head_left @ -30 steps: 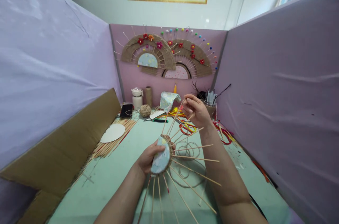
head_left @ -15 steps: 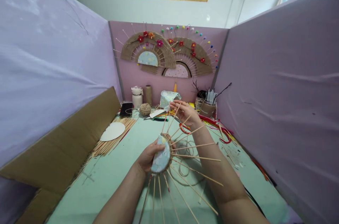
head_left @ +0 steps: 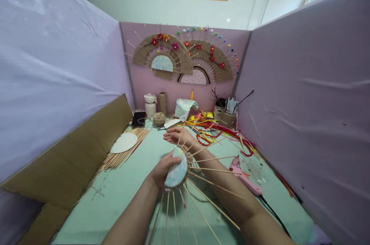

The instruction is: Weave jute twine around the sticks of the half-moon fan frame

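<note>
My left hand (head_left: 163, 168) grips a half-round fan base (head_left: 177, 169) covered in pale blue patterned fabric, thumb on its face. Twine edges its curved rim, and thin wooden sticks (head_left: 215, 171) fan out from it, some with red marks. Behind the upper sticks is my right hand (head_left: 180, 137), fingers stretched to the left and partly crossed by the sticks. I make out nothing held in it. Loose twine (head_left: 199, 198) lies on the table beneath the fan base and my right forearm.
A pink hot glue gun (head_left: 245, 179) with a black cord lies at right. Scissors (head_left: 204, 139) and coloured pipe cleaners (head_left: 228, 133) are behind. A twine ball (head_left: 158, 119), a white jar (head_left: 150, 105) and a cardboard sheet (head_left: 72, 148) stand around; loose sticks (head_left: 127, 154) lie left.
My right hand has moved left and down, from beside the upper stick tips to behind the sticks. The glue gun has come into sight. My left hand keeps its hold.
</note>
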`<state>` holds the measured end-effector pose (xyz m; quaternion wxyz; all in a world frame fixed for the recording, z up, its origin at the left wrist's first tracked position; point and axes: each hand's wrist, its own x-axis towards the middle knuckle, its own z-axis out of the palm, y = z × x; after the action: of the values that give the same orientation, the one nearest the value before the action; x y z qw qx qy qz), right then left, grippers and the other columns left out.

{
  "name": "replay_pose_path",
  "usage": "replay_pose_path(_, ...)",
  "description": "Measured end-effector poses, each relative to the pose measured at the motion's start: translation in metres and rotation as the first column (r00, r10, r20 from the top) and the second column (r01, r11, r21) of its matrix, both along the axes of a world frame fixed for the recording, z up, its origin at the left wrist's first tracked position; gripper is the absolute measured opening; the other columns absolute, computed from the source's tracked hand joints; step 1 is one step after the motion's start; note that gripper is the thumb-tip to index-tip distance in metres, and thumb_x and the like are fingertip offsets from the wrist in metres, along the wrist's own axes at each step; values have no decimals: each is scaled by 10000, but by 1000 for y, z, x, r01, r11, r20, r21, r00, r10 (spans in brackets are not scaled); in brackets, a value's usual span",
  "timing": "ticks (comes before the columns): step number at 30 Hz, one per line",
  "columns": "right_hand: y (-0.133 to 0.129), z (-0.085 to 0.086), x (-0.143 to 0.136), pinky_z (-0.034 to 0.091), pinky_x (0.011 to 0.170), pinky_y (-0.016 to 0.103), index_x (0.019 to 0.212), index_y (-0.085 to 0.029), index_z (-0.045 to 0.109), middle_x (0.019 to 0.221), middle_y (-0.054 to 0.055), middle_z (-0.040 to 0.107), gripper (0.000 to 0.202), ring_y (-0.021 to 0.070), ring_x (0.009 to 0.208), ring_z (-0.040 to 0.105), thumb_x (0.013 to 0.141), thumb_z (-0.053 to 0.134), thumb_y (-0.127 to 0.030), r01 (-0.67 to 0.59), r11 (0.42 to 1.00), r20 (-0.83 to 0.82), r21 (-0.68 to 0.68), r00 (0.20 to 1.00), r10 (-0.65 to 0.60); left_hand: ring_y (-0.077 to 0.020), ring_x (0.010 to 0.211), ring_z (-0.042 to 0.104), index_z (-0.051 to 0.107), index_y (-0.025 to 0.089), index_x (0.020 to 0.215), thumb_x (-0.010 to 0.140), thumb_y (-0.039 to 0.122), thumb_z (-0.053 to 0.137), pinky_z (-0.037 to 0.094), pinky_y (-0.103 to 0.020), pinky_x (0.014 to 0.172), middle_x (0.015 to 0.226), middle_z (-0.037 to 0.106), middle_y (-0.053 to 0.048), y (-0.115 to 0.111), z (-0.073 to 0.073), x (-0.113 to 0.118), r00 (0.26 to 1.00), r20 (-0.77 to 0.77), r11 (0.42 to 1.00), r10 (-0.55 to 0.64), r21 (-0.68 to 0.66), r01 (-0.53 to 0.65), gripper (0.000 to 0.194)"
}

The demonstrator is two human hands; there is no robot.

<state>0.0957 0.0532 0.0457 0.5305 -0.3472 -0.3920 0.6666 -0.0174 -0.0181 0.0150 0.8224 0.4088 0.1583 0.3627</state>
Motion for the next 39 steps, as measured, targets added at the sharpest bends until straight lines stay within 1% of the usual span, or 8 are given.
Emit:
replay_pose_path(3,-1,-1,-1,562,620,212,750,-118,621,726,90,713,103,152,661,690,682,684,-73,-54,998,27,-14,998,54,-142,621,635,539,139,1064,705,247,699,488,-231,588,825,681,-70,2,-2,0,999,-25,999,35,-12,-35,407)
replay_pose_path(9,3,-1,8,558,601,184,774,-139,624,744,75,715,149,150,685,695,664,722,-125,-7,1000,-18,27,1000,7,-192,605,651,424,172,1264,809,400,569,507,-297,547,826,676,-81,-1,2,9,997,-67,993,38,-107,-45,529)
replay_pose_path(15,2,1,14,558,569,194,795,-158,631,777,57,717,132,155,712,693,688,705,-138,-17,999,-8,52,1000,18,-217,661,668,302,213,1370,816,326,571,520,-309,575,794,675,-61,-1,4,12,991,-130,999,42,40,-37,626)
replay_pose_path(21,7,14,41,508,519,152,873,-152,646,822,52,720,244,99,618,653,646,735,-148,-55,994,-47,99,997,60,-202,607,668,341,198,1339,831,327,546,520,-289,560,740,682,-65,-4,9,13,990,-136,995,-22,91,34,563)
replay_pose_path(25,15,23,73,330,356,103,867,-153,639,667,-15,673,247,2,370,421,637,724,-169,-2,989,-116,148,993,20,-196,591,666,368,196,1316,826,323,554,516,-281,553,725,683,-64,-6,7,15,987,-141,995,-76,56,85,540)
replay_pose_path(28,15,30,96,240,331,124,895,-173,626,595,-56,612,253,5,338,296,656,702,-208,23,970,-129,240,992,8,-196,607,666,408,193,1266,820,320,562,519,-292,571,731,686,-69,-8,5,16,984,-145,992,-106,47,114,489)
replay_pose_path(34,5,40,117,279,380,159,901,-190,628,559,-69,552,274,32,383,310,653,699,-282,146,926,-37,348,989,-142,-179,594,653,450,195,1168,809,339,574,488,-249,537,729,681,-70,-6,3,16,970,-230,994,-82,53,96,407)
replay_pose_path(39,7,40,117,278,394,167,873,-202,632,566,-67,553,273,43,414,347,633,710,-306,257,878,-72,404,966,-249,-134,513,613,486,196,1158,772,361,624,423,-188,469,655,634,-15,2,5,9,976,-212,996,49,89,-30,442)
